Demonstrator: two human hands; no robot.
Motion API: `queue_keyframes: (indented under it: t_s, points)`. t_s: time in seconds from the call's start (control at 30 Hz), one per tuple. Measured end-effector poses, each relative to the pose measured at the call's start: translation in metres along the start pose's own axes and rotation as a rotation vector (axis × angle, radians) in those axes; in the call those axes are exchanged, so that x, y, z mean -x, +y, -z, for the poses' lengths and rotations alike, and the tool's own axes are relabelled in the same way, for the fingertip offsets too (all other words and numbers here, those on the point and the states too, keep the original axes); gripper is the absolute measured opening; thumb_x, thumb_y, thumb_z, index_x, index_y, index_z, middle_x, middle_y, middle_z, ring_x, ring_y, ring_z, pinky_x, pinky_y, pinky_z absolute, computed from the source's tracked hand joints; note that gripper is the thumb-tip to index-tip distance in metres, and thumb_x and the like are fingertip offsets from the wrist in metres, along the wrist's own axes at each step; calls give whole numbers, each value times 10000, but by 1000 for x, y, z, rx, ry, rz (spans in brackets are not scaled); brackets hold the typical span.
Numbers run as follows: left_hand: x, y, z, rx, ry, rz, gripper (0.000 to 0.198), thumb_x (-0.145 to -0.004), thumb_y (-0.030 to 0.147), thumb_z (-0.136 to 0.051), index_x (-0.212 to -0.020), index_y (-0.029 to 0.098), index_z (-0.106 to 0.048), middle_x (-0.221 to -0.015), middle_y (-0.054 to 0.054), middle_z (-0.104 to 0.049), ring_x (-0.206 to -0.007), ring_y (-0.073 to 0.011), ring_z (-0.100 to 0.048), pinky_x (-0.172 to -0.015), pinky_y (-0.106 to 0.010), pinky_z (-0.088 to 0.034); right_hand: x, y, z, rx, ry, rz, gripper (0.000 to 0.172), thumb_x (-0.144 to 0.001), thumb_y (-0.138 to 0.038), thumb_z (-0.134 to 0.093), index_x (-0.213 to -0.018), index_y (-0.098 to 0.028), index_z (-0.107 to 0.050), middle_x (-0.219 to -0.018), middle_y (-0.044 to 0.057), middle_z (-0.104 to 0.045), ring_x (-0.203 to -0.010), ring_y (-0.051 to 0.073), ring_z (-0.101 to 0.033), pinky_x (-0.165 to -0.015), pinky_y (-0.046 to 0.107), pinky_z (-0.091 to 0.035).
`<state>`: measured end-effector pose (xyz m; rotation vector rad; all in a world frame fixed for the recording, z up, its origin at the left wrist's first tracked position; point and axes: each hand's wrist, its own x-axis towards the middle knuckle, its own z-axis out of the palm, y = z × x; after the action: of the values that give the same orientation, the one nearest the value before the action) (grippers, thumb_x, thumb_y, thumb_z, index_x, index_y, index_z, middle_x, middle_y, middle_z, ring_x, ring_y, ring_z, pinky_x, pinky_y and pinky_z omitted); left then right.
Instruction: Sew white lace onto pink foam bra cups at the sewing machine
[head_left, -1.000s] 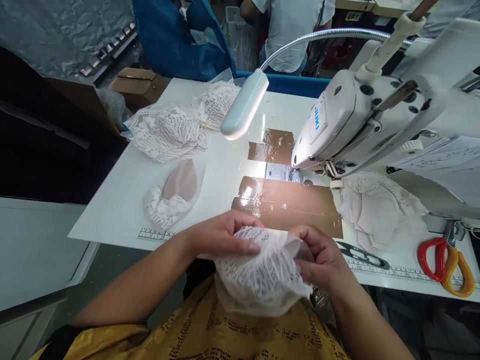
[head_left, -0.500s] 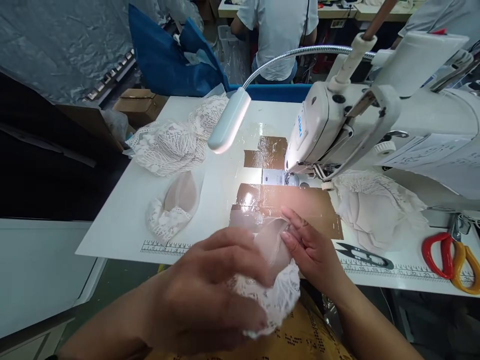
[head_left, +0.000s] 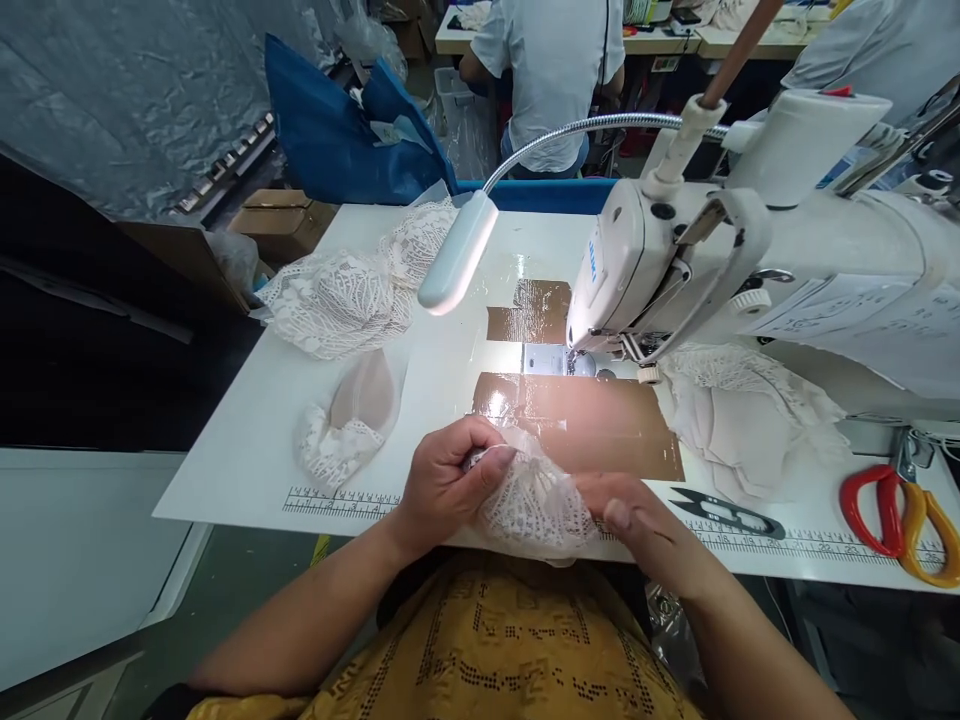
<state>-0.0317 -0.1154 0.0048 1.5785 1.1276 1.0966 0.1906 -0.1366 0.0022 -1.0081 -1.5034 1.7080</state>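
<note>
A white lace bra cup [head_left: 536,510] is held at the table's front edge, its patterned outer side facing up. My left hand [head_left: 454,480] is closed, pinching the gathered upper left edge between thumb and fingers. At the other side my right hand [head_left: 634,515] holds the cup's right edge; its fingertips go out of sight at the lace and the thumb lies along the hand. Left of my hands rests another cup [head_left: 364,400], with beige lining and a lace border. The sewing machine [head_left: 622,260] stands beyond, its needle area lit.
Lace pieces [head_left: 337,300] lie at the back left and a fabric stack [head_left: 742,420] at the right. Black thread snips [head_left: 727,512] and red-and-orange-handled scissors [head_left: 900,515] lie near the front edge. A lamp [head_left: 459,255] overhangs the table. A person [head_left: 551,80] sits beyond.
The lace cup has been turned so its lace side faces up. My left hand has moved from in front of it onto its upper left edge. My right hand has shifted slightly lower.
</note>
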Motion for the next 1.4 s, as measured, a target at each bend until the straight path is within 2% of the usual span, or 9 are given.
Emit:
queue_keyframes:
  t_s: [0.13,0.3,0.43,0.57,0.7,0.77,1.07,1.27,1.4]
  points:
    - [0,-1,-2,-1,-95,-74,200,-875,312,-598,-737,168,-579,-655,3,-556,-564,-97,-488,-533,-219,-404,-6,1,-1,11,1,49,436,-731,-537,-711,-1047,-256,-605,-1139,48,-608,-1000,222,-582,-870,340,-454]
    - [3,-1,-5,-54,-169,-98,209,-874,308,-594,-718,172,-565,-617,15,-539,-524,-87,-450,-506,-217,-376,-18,5,-14,79,111,-23,209,-810,-410,-674,-812,-215,-600,-752,-17,-591,-678,126,-522,-626,249,-423]
    - [5,-3,5,121,-250,33,185,-887,365,-575,-855,186,-545,-656,26,-525,-523,-82,-447,-492,-202,-375,-20,3,-18,-29,147,-57,223,-799,-406,-685,-741,-196,-636,-733,-6,-635,-645,126,-539,-594,252,-430]
    - [-4,1,17,184,-429,233,661,-710,357,-788,-1251,229,-430,-943,-24,-597,-774,-147,-577,-664,-236,-482,-19,-3,-19,57,145,-24,205,-840,-376,-642,-758,-189,-667,-762,13,-677,-675,137,-576,-616,259,-443]
    - [-13,7,19,82,-534,282,253,-827,321,-674,-1005,168,-579,-874,-16,-577,-748,-123,-545,-653,-222,-454,-21,-6,-21,157,206,15,168,-835,-326,-645,-740,-188,-654,-739,8,-677,-649,130,-584,-595,250,-446]
    - [-15,8,18,82,-573,298,177,-868,317,-616,-923,152,-589,-815,-5,-563,-694,-107,-518,-607,-210,-429,-23,-5,-22,146,243,34,165,-815,-305,-665,-708,-183,-632,-779,19,-681,-682,136,-602,-613,255,-463]
    - [-18,6,14,36,-605,192,245,-930,318,-514,-847,115,-625,-694,6,-530,-625,-93,-462,-561,-213,-361,-26,-1,-18,108,244,17,198,-785,-300,-701,-665,-176,-603,-748,23,-678,-663,127,-597,-589,244,-458]
    - [-21,6,12,40,-602,144,284,-956,289,-464,-822,102,-629,-661,15,-497,-599,-80,-432,-551,-204,-347,-26,-2,-15,-6,217,-64,160,-768,-309,-724,-845,-182,-665,-723,-12,-649,-631,96,-564,-566,208,-449]
    - [-26,11,15,83,-679,142,171,-913,270,-555,-897,117,-631,-767,-5,-563,-701,-103,-511,-640,-212,-411,-23,-9,-12,75,201,-39,161,-820,-319,-670,-753,-173,-677,-668,-14,-637,-600,85,-524,-547,201,-412]
